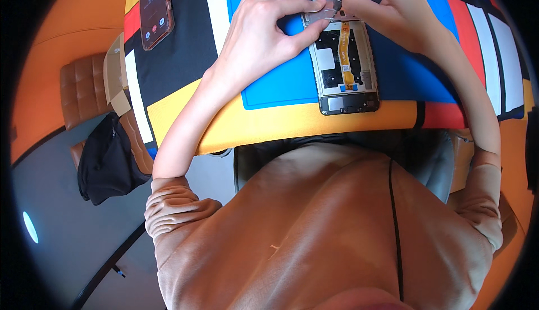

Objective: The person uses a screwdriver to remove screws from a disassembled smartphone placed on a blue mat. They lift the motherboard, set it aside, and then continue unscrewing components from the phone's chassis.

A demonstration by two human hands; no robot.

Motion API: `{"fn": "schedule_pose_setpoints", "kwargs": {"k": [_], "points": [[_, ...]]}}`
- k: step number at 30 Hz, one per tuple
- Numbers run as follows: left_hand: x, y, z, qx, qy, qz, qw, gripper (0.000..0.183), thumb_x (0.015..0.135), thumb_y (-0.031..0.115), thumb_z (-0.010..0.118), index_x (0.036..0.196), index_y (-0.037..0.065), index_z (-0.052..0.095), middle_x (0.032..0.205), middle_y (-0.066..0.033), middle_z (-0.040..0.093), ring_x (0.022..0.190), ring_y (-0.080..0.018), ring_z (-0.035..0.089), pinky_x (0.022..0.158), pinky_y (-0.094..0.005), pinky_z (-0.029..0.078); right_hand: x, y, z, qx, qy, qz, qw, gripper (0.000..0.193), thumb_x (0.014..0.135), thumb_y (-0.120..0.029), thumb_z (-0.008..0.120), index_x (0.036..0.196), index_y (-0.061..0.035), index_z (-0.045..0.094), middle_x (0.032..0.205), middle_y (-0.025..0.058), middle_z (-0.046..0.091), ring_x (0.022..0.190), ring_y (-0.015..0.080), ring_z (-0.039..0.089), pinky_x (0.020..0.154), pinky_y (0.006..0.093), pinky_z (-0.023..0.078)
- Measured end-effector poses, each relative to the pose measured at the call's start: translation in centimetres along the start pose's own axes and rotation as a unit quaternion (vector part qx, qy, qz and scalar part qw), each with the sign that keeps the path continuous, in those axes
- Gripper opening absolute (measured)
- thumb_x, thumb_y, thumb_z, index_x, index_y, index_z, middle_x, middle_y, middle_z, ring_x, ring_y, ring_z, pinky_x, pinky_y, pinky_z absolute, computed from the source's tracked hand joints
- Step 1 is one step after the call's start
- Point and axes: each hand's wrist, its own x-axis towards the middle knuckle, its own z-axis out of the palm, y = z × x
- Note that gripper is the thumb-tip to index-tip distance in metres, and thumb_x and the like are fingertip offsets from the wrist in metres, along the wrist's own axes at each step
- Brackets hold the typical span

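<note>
An opened smartphone (331, 60) lies on a blue mat (275, 85), its inner frame facing up. An orange flat ribbon cable (346, 57) runs down its middle. My left hand (266, 24) steadies the phone's upper left part, with thumb and fingertips pressed onto it and spaced apart. Between the fingers of my right hand (387, 12) is a slim dark screwdriver (338, 1), slanted so that its tip meets the upper part of the phone near my left thumb. The upper end of the tool is partly covered by my fingers.
A second phone (156, 15) with a lit screen lies at the table's left. The tablecloth (185, 57) has coloured blocks, and its near edge curves before my body. Beyond the left edge are a cardboard box (117, 74), a brown tufted seat (84, 88) and a black cloth item (109, 161).
</note>
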Motion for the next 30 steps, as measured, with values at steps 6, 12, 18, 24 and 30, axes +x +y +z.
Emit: {"fn": "schedule_pose_setpoints", "kwargs": {"k": [6, 12, 18, 24, 30], "points": [[0.1, -0.3, -0.4, 0.042, -0.005, 0.064, 0.997, 0.028, 0.081, 0.018, 0.082, 0.105, 0.005, 0.079, 0.119, -0.0148, 0.068, 0.109, -0.0324, 0.063, 0.097, -0.0407, 0.051, -0.3, -0.8, 0.5, -0.001, 0.032, 0.04, 0.999, 0.021, 0.088, -0.001, 0.059, 0.103, -0.0066, 0.046, 0.091, 0.0028, 0.054, 0.066, 0.0077, 0.045, 0.059, 0.0243, 0.041], [0.0, -1.4, 0.0, 0.049, -0.003, 0.085, 0.995, 0.027, 0.086, 0.024, 0.08, 0.108, 0.007, 0.08, 0.12, -0.0141, 0.069, 0.111, -0.03, 0.063, 0.098, -0.0409, 0.051, 0.3, 0.3, -0.1, 0.024, -0.008, 0.026, 0.999, 0.021, 0.088, -0.004, 0.059, 0.106, -0.006, 0.047, 0.088, 0.0039, 0.052, 0.065, 0.0108, 0.047, 0.06, 0.0272, 0.042], [0.0, -2.5, 1.0, 0.073, 0.036, 0.117, 0.99, 0.026, 0.087, 0.035, 0.081, 0.104, 0.016, 0.084, 0.121, -0.0078, 0.071, 0.116, -0.0254, 0.063, 0.101, -0.0419, 0.05, -0.2, -0.7, -0.1, 0.007, -0.003, 0.043, 0.999, 0.024, 0.087, -0.001, 0.059, 0.108, -0.0058, 0.048, 0.088, 0.0045, 0.052, 0.065, 0.0106, 0.047, 0.059, 0.0267, 0.041], [-0.1, -2.1, 0.8, 0.066, 0.03, 0.101, 0.992, 0.025, 0.088, 0.034, 0.08, 0.105, 0.016, 0.084, 0.121, -0.0076, 0.071, 0.116, -0.0254, 0.063, 0.101, -0.0421, 0.05, 0.3, -0.4, 0.0, 0.057, -0.006, 0.027, 0.998, 0.025, 0.086, 0.001, 0.059, 0.106, -0.006, 0.046, 0.092, 0.0041, 0.053, 0.065, 0.0075, 0.045, 0.059, 0.0244, 0.039], [0.1, -1.7, 0.5, 0.083, 0.039, 0.122, 0.988, 0.024, 0.088, 0.031, 0.08, 0.106, 0.015, 0.083, 0.121, -0.0071, 0.072, 0.114, -0.0258, 0.061, 0.1, -0.0419, 0.05, 0.1, 0.1, 0.0, 0.142, 0.042, 0.03, 0.989, 0.025, 0.084, 0.002, 0.057, 0.102, -0.0081, 0.043, 0.097, 0.0007, 0.055, 0.067, 0.002, 0.041, 0.058, 0.0196, 0.035]]}}
